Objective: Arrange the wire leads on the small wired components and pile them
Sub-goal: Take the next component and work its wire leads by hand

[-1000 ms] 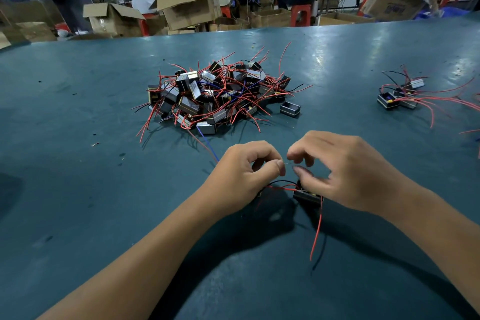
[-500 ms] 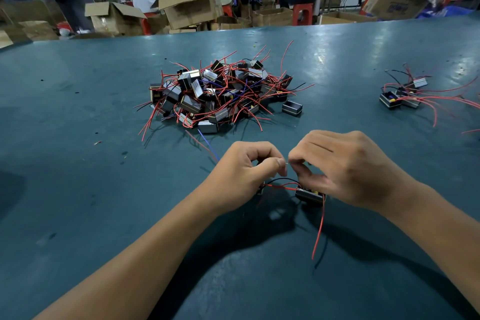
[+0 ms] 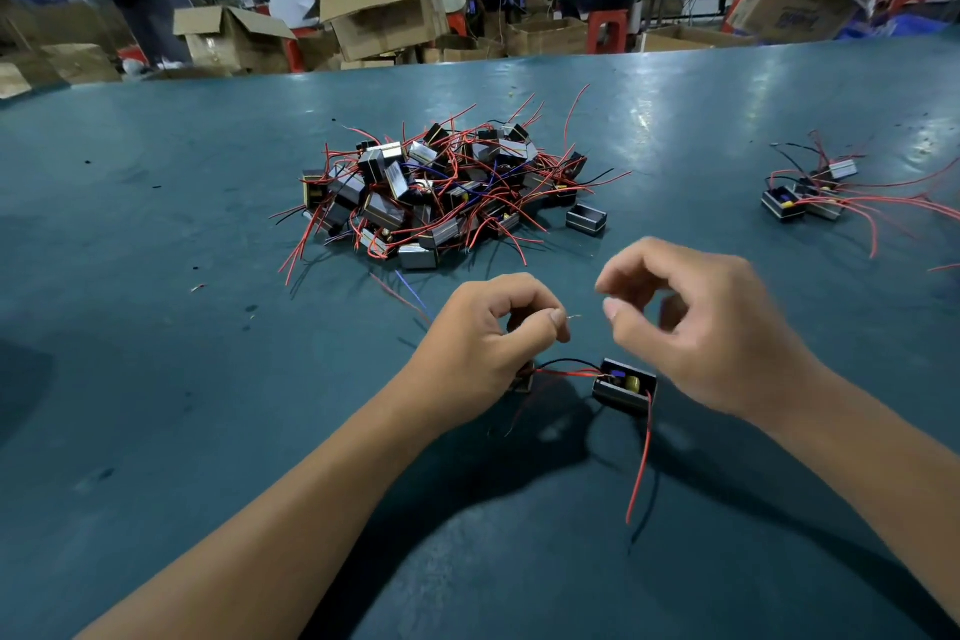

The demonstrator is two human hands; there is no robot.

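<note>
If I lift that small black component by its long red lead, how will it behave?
The black component would probably dangle and swing: its red lead lies in a loose curve, so it looks floppy. It seems light for its size. Its boxy shape suggests it should slide, not roll, on the table.

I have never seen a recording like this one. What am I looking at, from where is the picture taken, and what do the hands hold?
There is no machine here: a person works with two bare hands, and a camera worn on the head looks forward and down at them. The surface is a wide green table. In the middle lies a big pile of small black boxes with red wires; a smaller group lies at the right. The left hand pinches the bare tip of a thin wire. The right hand hangs beside it, fingers curled and apart, holding nothing that I can see. Below them one open box rests on the table, a red lead trailing toward the camera.
</note>
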